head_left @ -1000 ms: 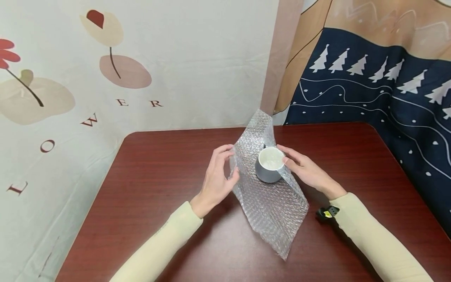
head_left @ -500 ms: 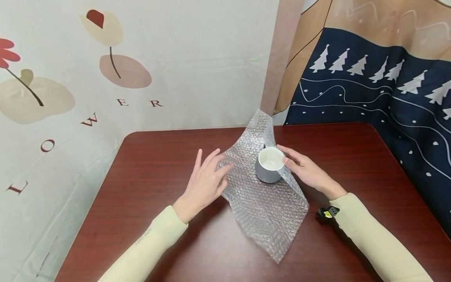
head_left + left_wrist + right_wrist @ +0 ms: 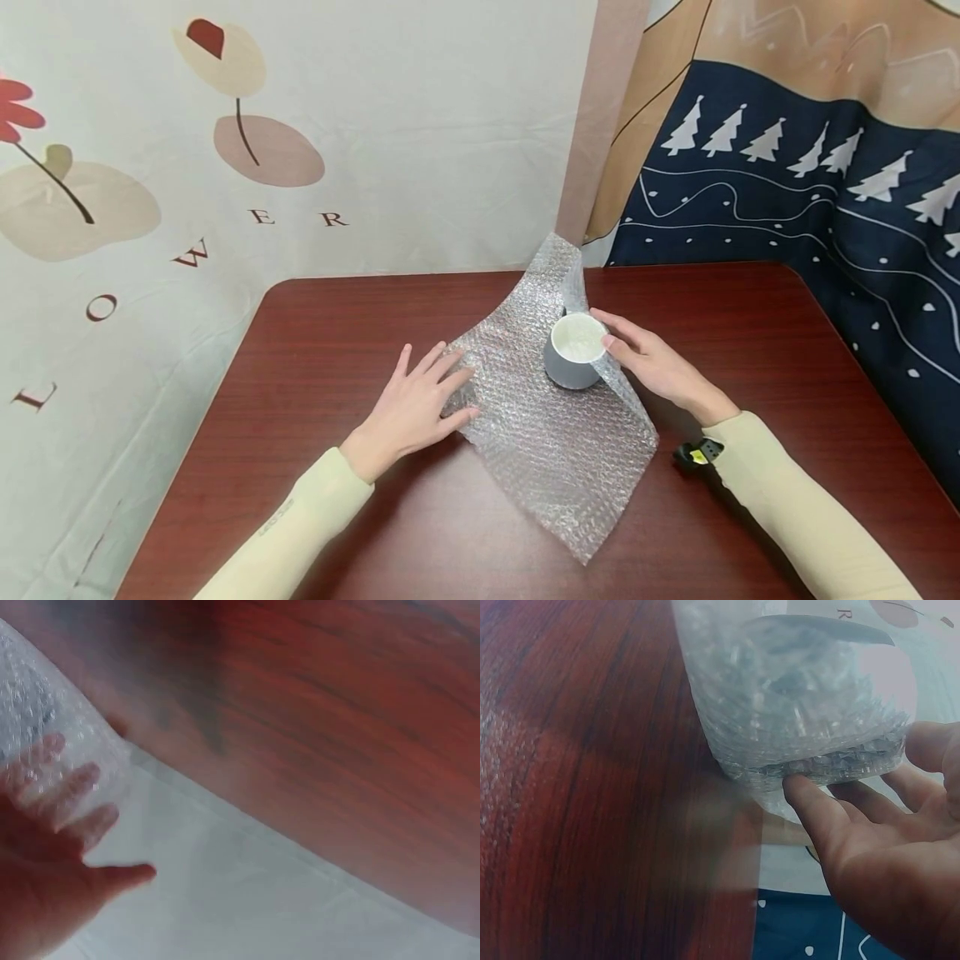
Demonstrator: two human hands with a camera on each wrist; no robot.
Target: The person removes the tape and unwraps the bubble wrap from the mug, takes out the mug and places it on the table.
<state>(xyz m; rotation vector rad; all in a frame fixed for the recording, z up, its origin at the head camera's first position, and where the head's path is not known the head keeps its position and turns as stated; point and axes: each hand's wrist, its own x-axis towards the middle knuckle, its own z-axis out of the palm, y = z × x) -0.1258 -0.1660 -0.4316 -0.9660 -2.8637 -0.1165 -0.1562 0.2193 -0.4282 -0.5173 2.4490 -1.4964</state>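
A grey cup (image 3: 573,368) with a white inside stands upright on a sheet of silvery bubble wrap (image 3: 555,467). My right hand (image 3: 652,362) holds the folded-up right edge of the wrap against the cup's side, its thumb at the rim. In the right wrist view, the fingers (image 3: 821,814) curve along the wrapped side of the cup, seen through the clear bubbles. On the left, my left hand (image 3: 408,408) lies with spread fingers over the wrap's left corner. The left wrist view has those fingers (image 3: 86,784) against the wrap, partly seen through it.
A small black item (image 3: 696,454) with a yellow mark sits beside the right sleeve (image 3: 787,500) on the dark red wooden table (image 3: 315,350). Behind the table hang a pale flower-printed cloth (image 3: 420,150) and a navy cloth (image 3: 735,200) with white trees.
My left hand has moved left and toward me, its fingers spreading out. The wrap's left side has unfolded from near the cup and lies flatter. The right hand and cup have stayed put.
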